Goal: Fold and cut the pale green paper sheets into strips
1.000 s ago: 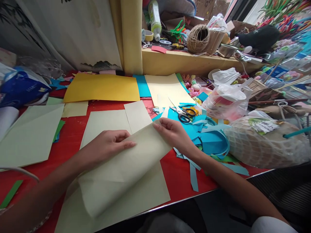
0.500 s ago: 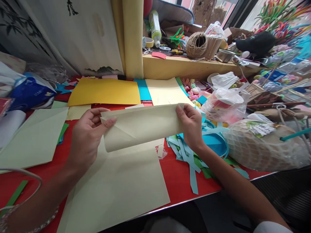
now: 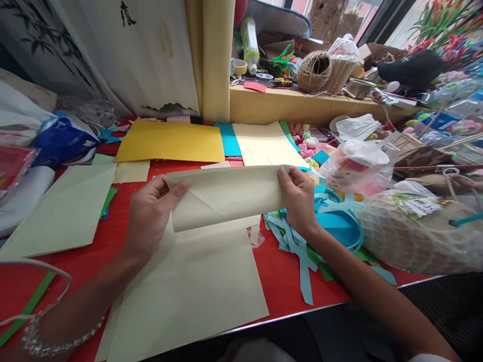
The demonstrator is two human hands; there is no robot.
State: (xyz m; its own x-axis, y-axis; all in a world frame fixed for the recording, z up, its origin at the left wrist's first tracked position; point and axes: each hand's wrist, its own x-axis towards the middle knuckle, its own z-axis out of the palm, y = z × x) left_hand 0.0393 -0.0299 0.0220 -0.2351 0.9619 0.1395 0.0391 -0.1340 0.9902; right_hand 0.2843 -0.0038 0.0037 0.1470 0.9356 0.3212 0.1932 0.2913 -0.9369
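Note:
A pale green sheet of paper (image 3: pixel 230 198), curled over along its length with a faint crease, is stretched between my two hands. My left hand (image 3: pixel 153 216) pinches its left end, thumb on top and fingers behind. At the other end my right hand (image 3: pixel 300 198) grips the upper corner the same way. Below it, a larger pale green sheet (image 3: pixel 196 291) lies flat on the red table (image 3: pixel 287 271), with another sheet's edge showing at its left. Whether the curled paper touches the sheet below I cannot tell.
A yellow sheet (image 3: pixel 171 141) and a cream sheet (image 3: pixel 264 143) lie at the back. More pale green paper (image 3: pixel 64 206) is on the left. Cut paper strips (image 3: pixel 298 251), a blue basket (image 3: pixel 339 226) and a netted bundle (image 3: pixel 418 231) crowd the right. A white cable (image 3: pixel 41 264) crosses at lower left.
The whole view has shifted, so things appear slightly farther right. Both hands keep their hold on the curled paper, which hangs at nearly the same place over the sheet.

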